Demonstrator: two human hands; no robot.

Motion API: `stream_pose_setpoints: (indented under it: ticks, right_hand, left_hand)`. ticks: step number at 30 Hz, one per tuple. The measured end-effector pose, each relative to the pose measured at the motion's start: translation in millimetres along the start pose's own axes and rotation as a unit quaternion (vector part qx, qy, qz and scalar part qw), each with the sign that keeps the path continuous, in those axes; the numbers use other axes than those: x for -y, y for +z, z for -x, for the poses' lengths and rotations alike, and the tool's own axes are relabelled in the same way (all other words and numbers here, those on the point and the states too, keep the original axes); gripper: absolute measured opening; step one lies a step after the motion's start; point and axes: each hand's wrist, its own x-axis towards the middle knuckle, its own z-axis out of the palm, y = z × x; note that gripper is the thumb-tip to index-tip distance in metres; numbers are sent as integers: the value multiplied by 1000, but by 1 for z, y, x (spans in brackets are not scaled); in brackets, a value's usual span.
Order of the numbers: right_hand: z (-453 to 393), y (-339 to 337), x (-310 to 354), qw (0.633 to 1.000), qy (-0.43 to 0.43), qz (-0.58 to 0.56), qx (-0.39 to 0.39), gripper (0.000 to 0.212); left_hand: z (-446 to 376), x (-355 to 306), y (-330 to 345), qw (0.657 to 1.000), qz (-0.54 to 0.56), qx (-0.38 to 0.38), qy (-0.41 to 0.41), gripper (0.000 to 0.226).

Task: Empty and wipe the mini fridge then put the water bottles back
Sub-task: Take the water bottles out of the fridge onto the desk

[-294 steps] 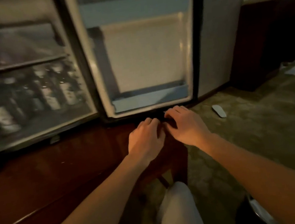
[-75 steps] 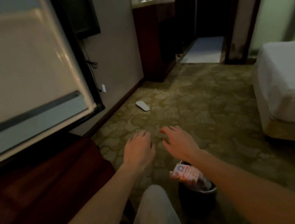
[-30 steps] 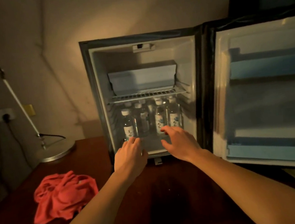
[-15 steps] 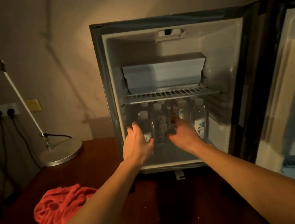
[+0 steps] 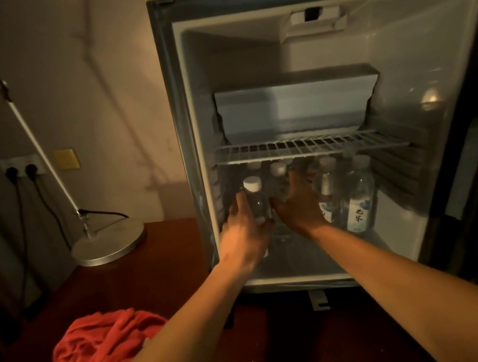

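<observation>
Currently, emptying is barely begun: one bottle (image 5: pixel 255 201) at the fridge (image 5: pixel 346 147) floor's left edge is gripped by the left hand (image 5: pixel 246 229); the right hand (image 5: pixel 297 203) reaches among remaining bottles (image 5: pixel 356 195), grip undeterminable. Wiping is outstanding.

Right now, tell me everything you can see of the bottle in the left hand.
The bottle is small, clear plastic with a white screw cap. It stands about upright at the front left of the fridge's lower compartment, under the wire shelf. The left hand grips its body, hiding most of it, so no label shows. Other bottles stand behind and to its right.
</observation>
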Motion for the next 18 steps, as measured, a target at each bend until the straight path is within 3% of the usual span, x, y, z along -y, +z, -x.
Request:
stream_pose_setpoints:
  ticks: [3,7,9,14,18]
  right_hand:
    - [-3,0,-2,999,-27,-23,-21,54]
    - [0,-3,3,998,-43,-37,-33,55]
    - [6,-6,4,999,-32,-20,-23,57]
    - [35,-22,9,999,-29,28,16,35]
    - [66,-24,21,996,-46,74,10,56]
  left_hand:
    - [0,1,-1,1000,8,1,6,65]
    - [6,-1,-9,1000,25,3,11,61]
    - [12,-2,-12,1000,11,1,13,64]
    - [46,-10,-29,999,-19,-9,25,56]
    - [78,-6,-50,999,-15,-21,28,61]
